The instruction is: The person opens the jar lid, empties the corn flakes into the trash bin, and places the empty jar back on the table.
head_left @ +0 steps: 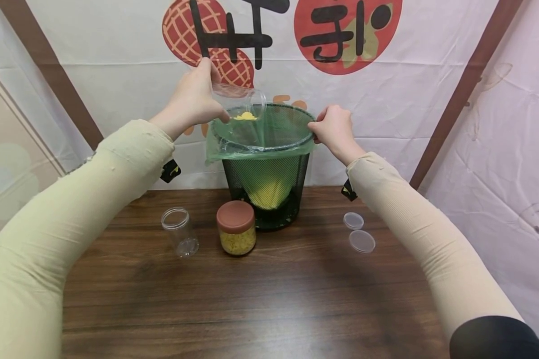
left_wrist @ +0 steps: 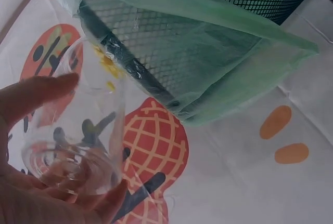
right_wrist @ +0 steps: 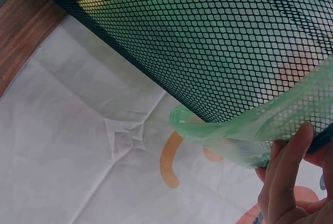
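Gripping a tilted clear jar (head_left: 239, 102) of yellow bits (head_left: 246, 116), the left hand (head_left: 190, 97) is at the top of a mesh bin (head_left: 234, 174) on the desk (head_left: 269, 299); the right hand (head_left: 338, 128) pinches the bin's green bag (head_left: 280, 132).

- White backdrop (head_left: 117, 94): bold black lettering, not securely readable as a whole.
- Over its red peanut print (head_left: 220, 55): thick crossing strokes (head_left: 240, 41), cut off by the head view's top edge.
- Over its red round print (head_left: 312, 20): strokes (head_left: 325, 38) resembling 子, beside a vertical line and a dot.
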`<state>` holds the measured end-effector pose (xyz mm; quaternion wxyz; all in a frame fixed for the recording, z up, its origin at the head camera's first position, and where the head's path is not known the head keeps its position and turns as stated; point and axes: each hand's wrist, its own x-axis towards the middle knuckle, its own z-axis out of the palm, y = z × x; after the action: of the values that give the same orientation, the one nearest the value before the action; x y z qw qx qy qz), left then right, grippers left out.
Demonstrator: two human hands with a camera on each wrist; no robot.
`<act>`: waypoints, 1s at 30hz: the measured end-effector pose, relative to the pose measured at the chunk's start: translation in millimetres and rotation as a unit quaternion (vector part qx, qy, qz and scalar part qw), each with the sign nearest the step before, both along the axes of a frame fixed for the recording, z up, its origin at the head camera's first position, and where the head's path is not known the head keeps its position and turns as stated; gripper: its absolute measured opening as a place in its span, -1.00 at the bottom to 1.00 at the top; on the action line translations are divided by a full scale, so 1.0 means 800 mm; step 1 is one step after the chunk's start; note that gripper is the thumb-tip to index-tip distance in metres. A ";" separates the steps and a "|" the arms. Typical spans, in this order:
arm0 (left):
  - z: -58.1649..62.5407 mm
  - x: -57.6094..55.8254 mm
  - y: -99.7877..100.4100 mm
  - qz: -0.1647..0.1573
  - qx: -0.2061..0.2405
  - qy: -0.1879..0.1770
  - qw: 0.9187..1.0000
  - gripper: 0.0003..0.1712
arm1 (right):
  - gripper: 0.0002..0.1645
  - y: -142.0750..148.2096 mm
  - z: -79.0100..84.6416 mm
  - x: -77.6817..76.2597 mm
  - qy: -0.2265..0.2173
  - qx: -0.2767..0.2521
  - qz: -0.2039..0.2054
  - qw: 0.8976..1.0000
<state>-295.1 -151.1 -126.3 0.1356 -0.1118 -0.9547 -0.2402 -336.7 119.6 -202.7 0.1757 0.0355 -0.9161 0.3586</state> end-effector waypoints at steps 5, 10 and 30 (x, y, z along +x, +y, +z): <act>-0.003 0.000 0.001 -0.006 0.022 0.010 1.000 -0.07 | -0.82 -0.001 0.000 0.000 0.007 0.005 0.001 1.000; -0.006 0.001 0.000 -0.013 0.038 0.028 0.999 -0.13 | -0.82 -0.002 0.000 0.000 0.009 0.003 0.003 1.000; -0.015 -0.004 0.005 0.022 0.071 0.066 0.995 -0.07 | -0.80 -0.002 0.000 0.002 0.004 0.006 -0.004 1.000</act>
<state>-298.2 -147.3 -138.2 0.2114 -0.0967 -0.9263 -0.2966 -335.4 118.4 -202.4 0.1804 0.0347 -0.9177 0.3523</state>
